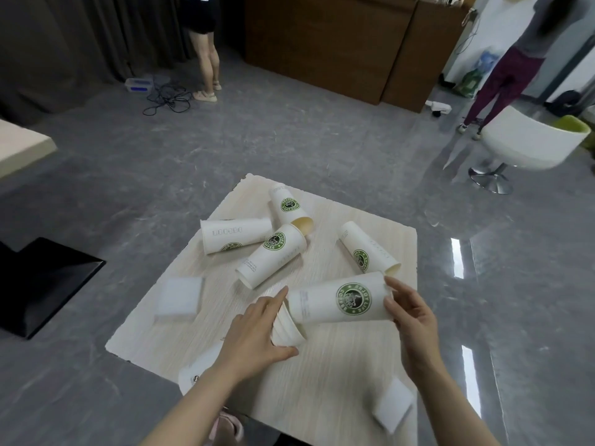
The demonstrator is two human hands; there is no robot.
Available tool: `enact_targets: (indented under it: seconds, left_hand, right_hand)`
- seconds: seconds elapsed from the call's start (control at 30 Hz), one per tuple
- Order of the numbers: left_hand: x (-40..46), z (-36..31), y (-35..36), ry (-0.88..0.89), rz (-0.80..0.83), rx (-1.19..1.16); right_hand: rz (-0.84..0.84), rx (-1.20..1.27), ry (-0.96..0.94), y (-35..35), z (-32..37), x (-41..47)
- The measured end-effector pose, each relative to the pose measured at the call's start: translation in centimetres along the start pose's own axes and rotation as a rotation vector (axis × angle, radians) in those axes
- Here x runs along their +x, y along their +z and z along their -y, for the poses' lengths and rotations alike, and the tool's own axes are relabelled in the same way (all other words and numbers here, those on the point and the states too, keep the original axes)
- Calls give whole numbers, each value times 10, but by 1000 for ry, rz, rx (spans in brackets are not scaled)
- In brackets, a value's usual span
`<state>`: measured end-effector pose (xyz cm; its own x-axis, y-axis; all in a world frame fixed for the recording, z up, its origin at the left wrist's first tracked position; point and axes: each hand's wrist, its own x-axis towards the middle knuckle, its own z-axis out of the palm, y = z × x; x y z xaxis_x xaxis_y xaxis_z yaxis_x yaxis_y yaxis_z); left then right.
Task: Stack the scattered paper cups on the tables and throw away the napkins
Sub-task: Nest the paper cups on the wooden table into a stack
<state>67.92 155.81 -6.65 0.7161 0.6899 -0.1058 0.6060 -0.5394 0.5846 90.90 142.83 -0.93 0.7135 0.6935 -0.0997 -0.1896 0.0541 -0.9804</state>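
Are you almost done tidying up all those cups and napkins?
Not yet, it has only begun. The right hand holds a white paper cup with a green logo, pushing it into a short stack of white cups gripped by the left hand. Four more cups lie tipped over on the pale wooden table, another sits under the left arm, and the white napkins remain unthrown.
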Motion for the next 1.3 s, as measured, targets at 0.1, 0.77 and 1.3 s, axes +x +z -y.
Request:
enact_targets:
  seconds: [0.1, 0.77, 1.3]
  left_hand:
    - [0, -5, 1, 28, -11, -30]
    - [2, -20, -3, 68, -26, -59]
    - [6, 5, -21, 18, 3, -98]
  right_hand:
    - [83, -26, 3, 9, -2, -11]
    - [235, -119, 108, 51, -23, -21]
    - [-152, -183, 337, 4, -49, 108]
